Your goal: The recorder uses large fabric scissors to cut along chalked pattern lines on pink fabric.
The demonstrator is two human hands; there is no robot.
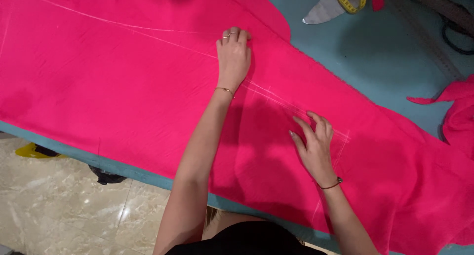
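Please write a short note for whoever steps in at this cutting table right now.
Left hand: flat, palm down on the pink fabric, holding nothing.
Right hand: fingers spread, pressing the fabric nearer the body.
Fabric lies spread over the blue table; white chalk lines are drawn across it and run between the hands.
Scissors and yellow tape measure lie at the far edge, untouched.
Fabric uncut along the lines.

Bare teal surface (375, 57) is lying open beyond the spread pink fabric (123, 87); a yellow measuring tape (350, 0) and a crumpled pink fabric scrap (456, 112) are crowding its far and right edges.
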